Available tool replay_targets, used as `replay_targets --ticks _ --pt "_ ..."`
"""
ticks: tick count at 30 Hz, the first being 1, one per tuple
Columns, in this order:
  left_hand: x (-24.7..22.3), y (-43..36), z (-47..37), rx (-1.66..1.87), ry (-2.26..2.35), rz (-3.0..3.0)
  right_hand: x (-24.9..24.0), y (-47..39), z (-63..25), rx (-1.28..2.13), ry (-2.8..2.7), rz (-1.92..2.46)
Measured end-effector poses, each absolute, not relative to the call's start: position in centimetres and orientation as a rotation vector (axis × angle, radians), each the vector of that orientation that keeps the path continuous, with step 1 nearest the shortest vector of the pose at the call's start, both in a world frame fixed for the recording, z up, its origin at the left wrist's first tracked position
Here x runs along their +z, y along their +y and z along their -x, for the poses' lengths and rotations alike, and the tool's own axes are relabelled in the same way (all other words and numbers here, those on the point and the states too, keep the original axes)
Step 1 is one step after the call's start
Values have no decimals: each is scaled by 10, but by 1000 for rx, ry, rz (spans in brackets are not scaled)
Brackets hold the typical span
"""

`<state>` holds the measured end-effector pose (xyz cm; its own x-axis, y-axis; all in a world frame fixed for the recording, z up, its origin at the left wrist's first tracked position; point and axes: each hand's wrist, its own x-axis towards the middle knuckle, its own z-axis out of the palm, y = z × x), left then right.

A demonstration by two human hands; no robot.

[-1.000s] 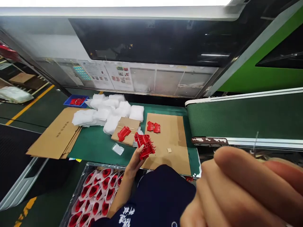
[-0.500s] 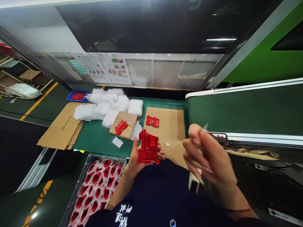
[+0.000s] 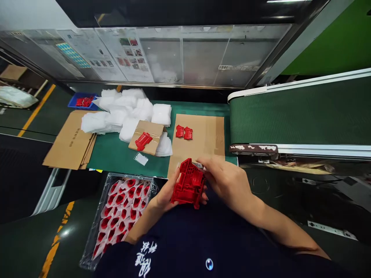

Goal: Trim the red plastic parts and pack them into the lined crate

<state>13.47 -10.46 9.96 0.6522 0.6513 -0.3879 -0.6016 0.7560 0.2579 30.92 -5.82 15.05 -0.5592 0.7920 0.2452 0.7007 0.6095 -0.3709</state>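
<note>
My left hand (image 3: 165,195) holds a red moulded plastic part (image 3: 188,184) upright in front of my chest. My right hand (image 3: 228,180) is pressed against the part's right side and grips a small pale tool (image 3: 199,165) whose tip touches the part's top edge. Behind the part lies a brown cardboard sheet (image 3: 203,144) with two small red parts (image 3: 183,132) on it. Another red part (image 3: 143,140) rests on a smaller cardboard piece (image 3: 150,131) to the left.
White foam bags (image 3: 121,114) are piled on the green table (image 3: 116,154). Flattened cartons (image 3: 71,141) lie at the left, a blue bin (image 3: 82,101) behind them. A box of wrapped red parts (image 3: 121,212) stands lower left. A green conveyor belt (image 3: 298,112) runs at the right.
My right hand came down from close to the camera and now meets the red part with the tool. The left hand drew the part nearer and tilted it. The view tipped downward.
</note>
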Motion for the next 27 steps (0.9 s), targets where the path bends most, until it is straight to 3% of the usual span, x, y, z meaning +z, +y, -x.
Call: replay_targets --ticks 8,27 --pt "104 -112 -138 665 463 -165 152 -64 -305 26 -2456 1278" --pt "107 -123 -143 625 503 -165 160 -81 -313 -12 -2405 1312"
